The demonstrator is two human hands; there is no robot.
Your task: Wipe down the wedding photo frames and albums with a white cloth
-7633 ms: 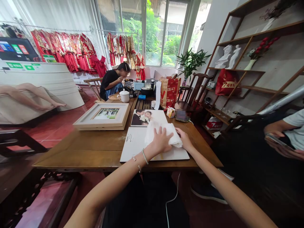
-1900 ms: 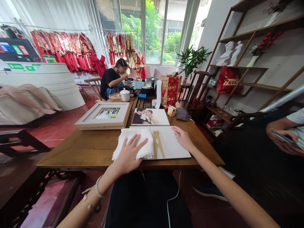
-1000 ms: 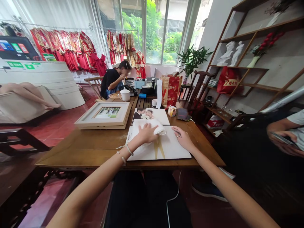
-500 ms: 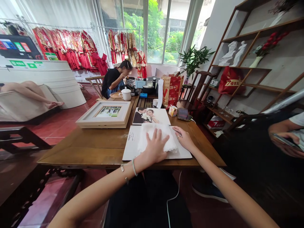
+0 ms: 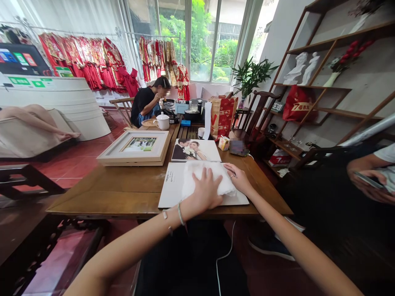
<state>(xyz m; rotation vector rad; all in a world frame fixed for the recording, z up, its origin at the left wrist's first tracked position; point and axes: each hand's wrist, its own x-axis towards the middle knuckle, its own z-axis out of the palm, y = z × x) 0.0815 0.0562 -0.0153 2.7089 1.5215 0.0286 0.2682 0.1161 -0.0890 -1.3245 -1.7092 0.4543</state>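
Note:
A large white album board (image 5: 173, 191) lies flat on the near edge of the wooden table (image 5: 123, 193). A white cloth (image 5: 197, 176) is spread over its middle. My left hand (image 5: 205, 191) presses flat on the cloth, fingers spread. My right hand (image 5: 237, 179) rests open on the board's right part, beside the cloth, with a ring on one finger. Beyond the board lies a photo print of a couple (image 5: 196, 150).
A framed photo (image 5: 135, 148) sits at the table's left. A small box (image 5: 222, 144), a phone (image 5: 237, 148), a red bag (image 5: 222, 117) and a teapot (image 5: 162, 121) stand farther back. One person sits at the far end. Another person's hands (image 5: 370, 181) hold a phone at the right.
My left hand has slid the cloth across the board, from its left end to the top and then over the middle. The cloth now covers the wooden clip. My right hand has stayed put.

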